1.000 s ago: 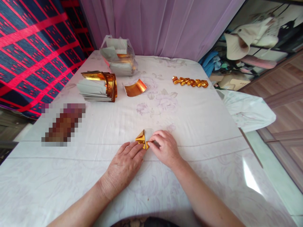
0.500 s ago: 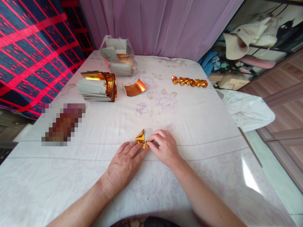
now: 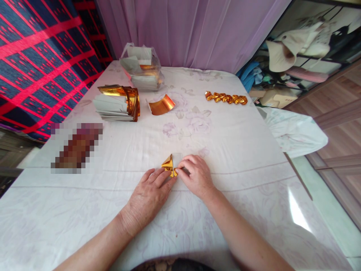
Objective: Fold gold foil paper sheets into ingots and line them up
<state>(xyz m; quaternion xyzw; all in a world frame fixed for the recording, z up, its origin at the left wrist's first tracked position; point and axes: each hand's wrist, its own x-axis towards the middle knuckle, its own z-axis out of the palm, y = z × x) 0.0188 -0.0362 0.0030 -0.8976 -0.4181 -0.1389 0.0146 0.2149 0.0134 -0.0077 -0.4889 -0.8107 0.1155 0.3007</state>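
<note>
A small piece of gold foil paper (image 3: pixel 170 164), partly folded with a white underside showing, lies on the white flowered cloth (image 3: pixel 197 128) near the front of the table. My left hand (image 3: pixel 148 194) rests flat on the cloth, its fingertips pressing the paper's near edge. My right hand (image 3: pixel 197 177) pinches the paper's right side between thumb and fingers. Both hands touch the same piece.
A stack of gold and white sheets (image 3: pixel 117 102) sits at the left, a single curled gold sheet (image 3: pixel 161 104) beside it, and a plastic bag of more sheets (image 3: pixel 141 71) behind. A row of folded gold pieces (image 3: pixel 226 98) lies at the back right. The table's right edge drops to a wooden floor.
</note>
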